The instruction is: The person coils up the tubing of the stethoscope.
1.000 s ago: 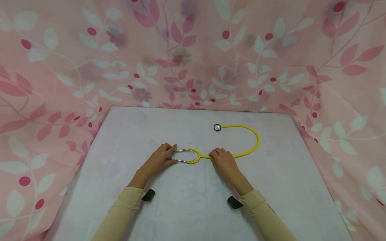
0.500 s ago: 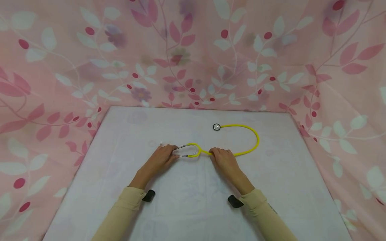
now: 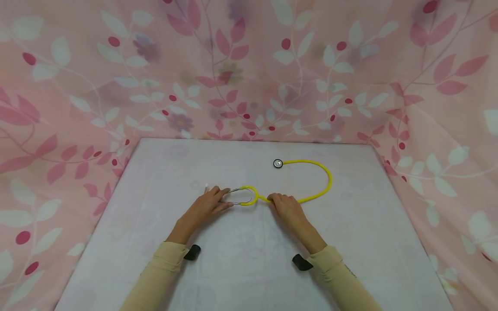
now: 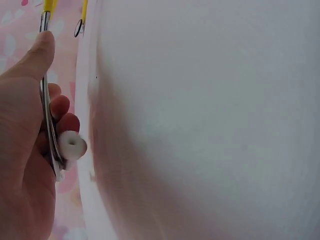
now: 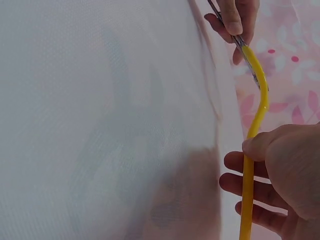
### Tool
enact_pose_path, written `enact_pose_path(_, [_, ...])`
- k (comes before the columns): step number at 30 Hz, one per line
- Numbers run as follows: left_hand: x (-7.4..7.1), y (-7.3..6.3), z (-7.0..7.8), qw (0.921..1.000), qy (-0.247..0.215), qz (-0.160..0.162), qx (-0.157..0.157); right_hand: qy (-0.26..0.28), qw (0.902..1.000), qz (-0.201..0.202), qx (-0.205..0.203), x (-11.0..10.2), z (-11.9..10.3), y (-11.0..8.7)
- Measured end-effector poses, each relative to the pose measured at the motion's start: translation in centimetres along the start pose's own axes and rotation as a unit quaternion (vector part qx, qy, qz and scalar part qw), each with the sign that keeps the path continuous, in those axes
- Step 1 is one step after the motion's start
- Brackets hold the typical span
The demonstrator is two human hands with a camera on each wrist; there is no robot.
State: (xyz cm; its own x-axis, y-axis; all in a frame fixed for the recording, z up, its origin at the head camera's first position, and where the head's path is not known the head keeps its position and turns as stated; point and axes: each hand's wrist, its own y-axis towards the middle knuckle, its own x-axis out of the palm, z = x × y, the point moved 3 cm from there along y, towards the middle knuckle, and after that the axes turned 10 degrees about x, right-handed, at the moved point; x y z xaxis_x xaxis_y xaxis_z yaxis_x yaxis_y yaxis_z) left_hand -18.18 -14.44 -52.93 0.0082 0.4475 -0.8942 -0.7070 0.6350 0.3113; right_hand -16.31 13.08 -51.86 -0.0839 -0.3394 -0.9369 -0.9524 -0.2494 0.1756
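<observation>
A stethoscope with yellow tubing [image 3: 330,179] lies across the table, its round chest piece [image 3: 278,163] at the far side. My left hand [image 3: 204,209] grips the metal ear tubes [image 4: 46,107]; in the left wrist view the thumb lies along them and a white ear tip [image 4: 72,145] sticks out by the fingers. My right hand [image 3: 289,214] pinches the yellow tube just past the fork [image 3: 255,196]. In the right wrist view, the thumb [image 5: 257,148] presses the tube against the fingers, and the fork appears lifted off the table.
A white cloth covers the table [image 3: 241,268]. Pink floral curtains [image 3: 249,77] stand along its back and both sides. A black wrist camera [image 3: 192,252] sits under the left cuff, another black camera [image 3: 302,262] by the right cuff.
The left hand has taken a fuller grip on the ear tubes and raised them slightly, so an ear tip now shows beyond that hand. The right hand stays nearly in place on the tube.
</observation>
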Motion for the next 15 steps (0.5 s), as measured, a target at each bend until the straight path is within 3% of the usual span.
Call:
enact_pose_path(6, [-0.08, -0.08, -0.01, 0.9998, -0.015, 0.008, 0.011, 0.003, 1.0000, 0.007, -0.005, 0.13, -0.20, -0.20])
enact_pose_path(12, [-0.09, -0.20, -0.25, 0.9981, -0.057, -0.018, -0.015, 0.016, 0.9998, 0.013, -0.007, 0.13, -0.22, -0.46])
enact_pose_path(15, [-0.37, -0.22, -0.25, 0.9970, -0.077, -0.008, 0.004, 0.032, 0.9994, 0.013, -0.003, 0.06, 0.10, -0.59])
